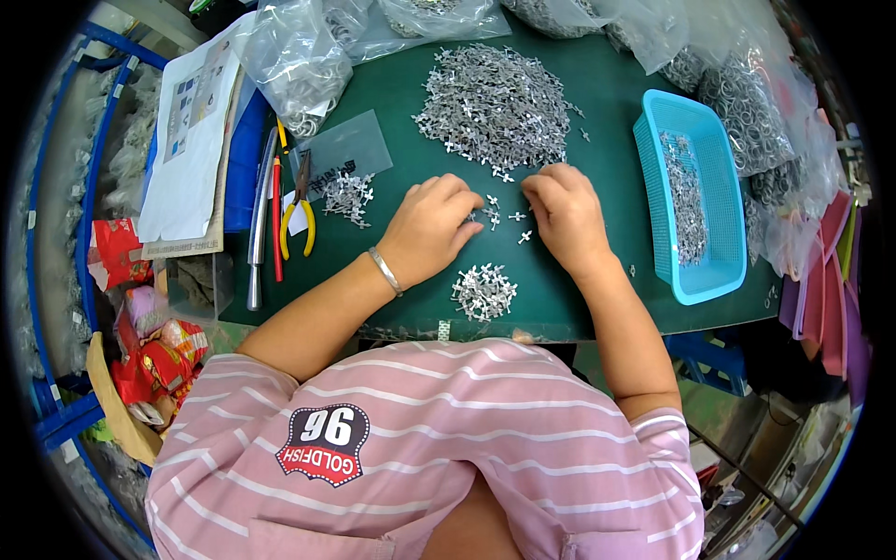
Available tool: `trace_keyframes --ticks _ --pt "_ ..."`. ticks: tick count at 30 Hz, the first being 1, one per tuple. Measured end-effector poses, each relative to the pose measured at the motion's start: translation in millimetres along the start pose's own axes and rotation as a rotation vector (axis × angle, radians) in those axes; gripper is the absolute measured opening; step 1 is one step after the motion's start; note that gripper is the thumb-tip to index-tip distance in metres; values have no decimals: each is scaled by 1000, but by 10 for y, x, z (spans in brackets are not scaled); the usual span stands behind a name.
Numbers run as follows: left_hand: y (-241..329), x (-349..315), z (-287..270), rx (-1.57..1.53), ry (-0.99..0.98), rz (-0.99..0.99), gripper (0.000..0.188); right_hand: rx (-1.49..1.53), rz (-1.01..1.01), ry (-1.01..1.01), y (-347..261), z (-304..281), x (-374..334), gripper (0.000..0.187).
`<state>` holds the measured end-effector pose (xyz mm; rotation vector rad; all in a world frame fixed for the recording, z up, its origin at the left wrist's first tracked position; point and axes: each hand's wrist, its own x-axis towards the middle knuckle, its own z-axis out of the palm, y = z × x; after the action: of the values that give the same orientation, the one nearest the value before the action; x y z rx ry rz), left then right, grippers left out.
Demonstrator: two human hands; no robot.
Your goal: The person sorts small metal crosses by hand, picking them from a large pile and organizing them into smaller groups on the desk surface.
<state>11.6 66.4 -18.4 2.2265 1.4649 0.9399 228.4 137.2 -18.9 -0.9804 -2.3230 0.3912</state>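
Note:
Several loose small silver cross-shaped metal pieces (517, 217) lie on the green tabletop between my hands. My left hand (425, 229) rests at their left, fingers curled and thumb bent toward the index finger. Bits of metal show by its fingertips. At their right my right hand (567, 217) has its fingers bent down and drawn together; what they hold, if anything, is hidden. Beyond my hands spreads a large heap of the same crosses (495, 107). A smaller pile of crosses (484, 292) sits close to my body, and another small pile (348, 198) lies left of my left hand.
On the right stands a light-blue plastic basket (660, 210) with metal pieces inside. Pliers with yellow handles (309, 229), a red pen-like stick (277, 219) and a metal rod (257, 252) lie left. Clear bags of metal rings (744, 112) line the back and right.

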Motion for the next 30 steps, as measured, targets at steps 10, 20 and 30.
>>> trace_keyframes --ticks 10,20,30 --pt "-36 -12 8 -60 32 -33 19 150 54 46 -110 -149 -29 11" --pt "-163 232 191 -46 29 60 12 59 185 -9 -10 -186 -61 9" --pt "-352 -358 -954 43 334 -303 8 156 74 -97 -345 -108 -51 9"
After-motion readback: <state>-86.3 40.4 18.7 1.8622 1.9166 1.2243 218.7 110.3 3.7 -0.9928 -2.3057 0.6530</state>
